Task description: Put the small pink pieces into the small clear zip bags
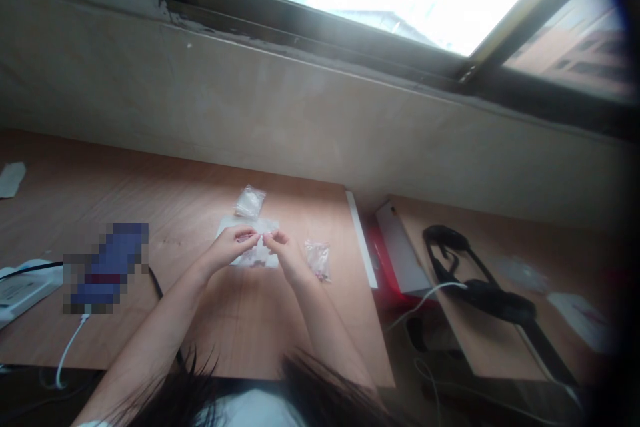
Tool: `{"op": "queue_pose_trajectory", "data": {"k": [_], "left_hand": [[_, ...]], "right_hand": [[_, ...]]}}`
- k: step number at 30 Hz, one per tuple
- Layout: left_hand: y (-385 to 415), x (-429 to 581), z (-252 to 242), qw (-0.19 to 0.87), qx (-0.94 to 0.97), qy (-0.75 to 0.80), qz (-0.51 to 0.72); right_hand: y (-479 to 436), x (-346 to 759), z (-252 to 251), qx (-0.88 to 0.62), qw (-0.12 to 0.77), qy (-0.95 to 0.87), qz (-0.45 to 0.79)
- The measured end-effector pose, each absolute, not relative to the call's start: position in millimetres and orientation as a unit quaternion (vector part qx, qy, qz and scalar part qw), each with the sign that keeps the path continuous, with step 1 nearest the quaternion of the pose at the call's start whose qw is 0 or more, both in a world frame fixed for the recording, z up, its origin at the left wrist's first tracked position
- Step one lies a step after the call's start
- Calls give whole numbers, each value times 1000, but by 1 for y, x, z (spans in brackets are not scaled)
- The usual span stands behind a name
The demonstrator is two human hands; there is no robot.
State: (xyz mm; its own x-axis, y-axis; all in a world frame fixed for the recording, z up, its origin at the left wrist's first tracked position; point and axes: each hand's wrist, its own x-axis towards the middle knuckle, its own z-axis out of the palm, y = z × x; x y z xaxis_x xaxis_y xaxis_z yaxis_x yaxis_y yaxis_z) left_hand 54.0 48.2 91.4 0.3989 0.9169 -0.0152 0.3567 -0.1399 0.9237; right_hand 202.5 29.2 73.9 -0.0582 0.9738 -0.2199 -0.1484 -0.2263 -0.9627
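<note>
White paper scrap: laid on the wooden desk, at the far left.
White block: partly cut off by the picture edge; a black cable is laid across it.
Blue device: blurred into squares, so its details cannot be read; a white cable is joined to its near end.
Left hand: held over the white sheet, thumb and fingers curved towards each other; whether anything is clamped between them cannot be told.
Small pinkish pieces: seen near the sheet's near edge, below the gap between the hands; fine handling is judged to be under way, and no finished article can be made out.
Clear bag: laid flat just beyond the sheet; its contents cannot be made out.
Right hand: held close beside the left, fingertips bent inward; their grip cannot be told either.
Filled bag: laid just right of the right hand; small coloured bits are gathered at its near end, so part of the supply is judged unused.
Black headset: rested on a second desk, well apart.
</note>
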Motion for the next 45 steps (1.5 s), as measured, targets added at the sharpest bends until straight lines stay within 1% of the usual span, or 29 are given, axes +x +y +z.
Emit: {"op": "queue_pose_trajectory", "data": {"k": [4,8,12,15,18,21,24,26,28,30,34,38,42,45], "left_hand": [[52,50,87,492,671,468,297],[54,42,77,508,654,464,314],[51,43,74,516,621,471,354],[48,48,75,533,586,481,375],[49,51,72,544,566,494,375],[52,46,60,531,552,519,380],[51,33,39,465,561,565,388],[47,21,24,429,585,591,351],[41,11,9,401,602,617,311],[34,3,-2,381,612,631,286],[26,-1,-13,351,642,624,276],[25,0,-15,335,649,628,270],[24,0,-13,336,650,624,274],[23,1,-11,332,652,623,275]], "right_hand": [[37,206,64,-514,492,-386,588],[38,210,60,-520,492,-375,589],[30,207,53,-493,469,-378,627],[22,201,44,-473,432,-365,675],[16,199,34,-493,423,-353,674],[13,209,27,-546,441,-350,620],[9,232,21,-609,475,-338,538],[4,252,19,-652,499,-316,475],[-1,272,18,-695,504,-302,415],[-5,287,18,-735,482,-300,370],[-9,303,20,-790,415,-344,294],[-10,305,17,-810,365,-396,232],[-12,305,10,-841,307,-405,184],[-13,303,9,-855,283,-412,139]]}}
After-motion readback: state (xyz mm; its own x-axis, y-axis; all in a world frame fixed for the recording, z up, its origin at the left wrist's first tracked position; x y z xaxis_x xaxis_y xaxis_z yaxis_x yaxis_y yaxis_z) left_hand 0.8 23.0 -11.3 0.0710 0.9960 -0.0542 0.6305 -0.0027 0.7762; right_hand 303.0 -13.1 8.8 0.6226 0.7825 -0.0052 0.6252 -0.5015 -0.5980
